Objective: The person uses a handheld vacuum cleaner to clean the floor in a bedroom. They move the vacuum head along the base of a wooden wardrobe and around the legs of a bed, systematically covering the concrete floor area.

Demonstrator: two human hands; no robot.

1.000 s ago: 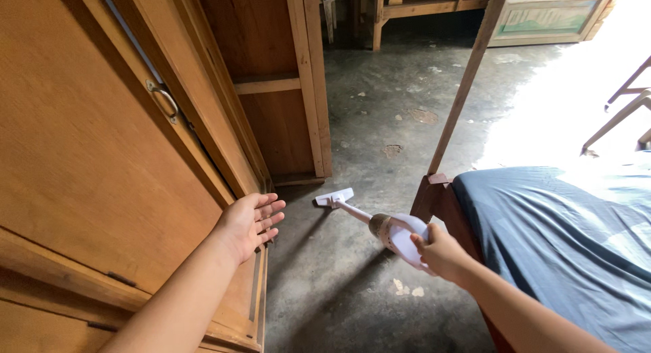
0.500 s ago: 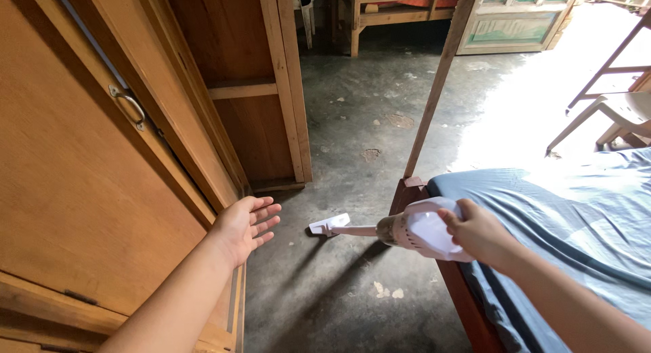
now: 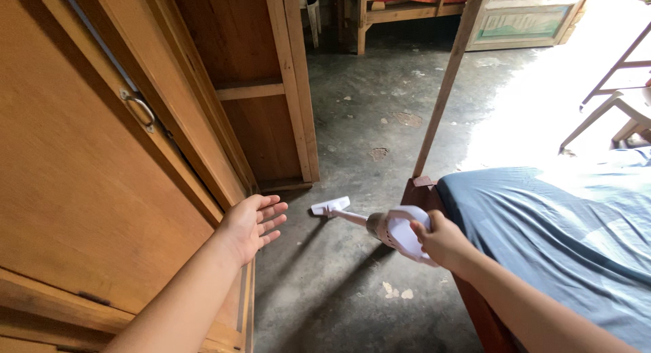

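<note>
Right hand (image 3: 444, 241), lower centre-right of the frame, fingers closed around the rear grip of a white handheld vacuum cleaner (image 3: 393, 229). Body of the vacuum held just above the concrete floor (image 3: 380, 102), slim tube sloping down and to the left, flat white nozzle head (image 3: 330, 206) resting on or just over the floor near centre frame; contact not clear. Shadow of the tube falling on the floor toward the lower left.

Left hand (image 3: 252, 224), left of centre, palm up, fingers spread wide and holding nothing, hovering just beside the lower edge of a wooden wardrobe door (image 3: 88, 190). Small metal ring handle (image 3: 140, 109) on that door, upper left.

Wooden wardrobe (image 3: 271, 88) standing open in the upper centre-left, one shelf board (image 3: 249, 90) visible inside; nothing seen on the shelf or in the bottom compartment.

Bed with blue-grey sheet (image 3: 542, 231) filling the right side, its wooden post (image 3: 447, 82) rising toward the top. Pale scraps (image 3: 395, 290) lying on the floor below the vacuum. White plastic chair (image 3: 627, 112) at the far right edge.
</note>
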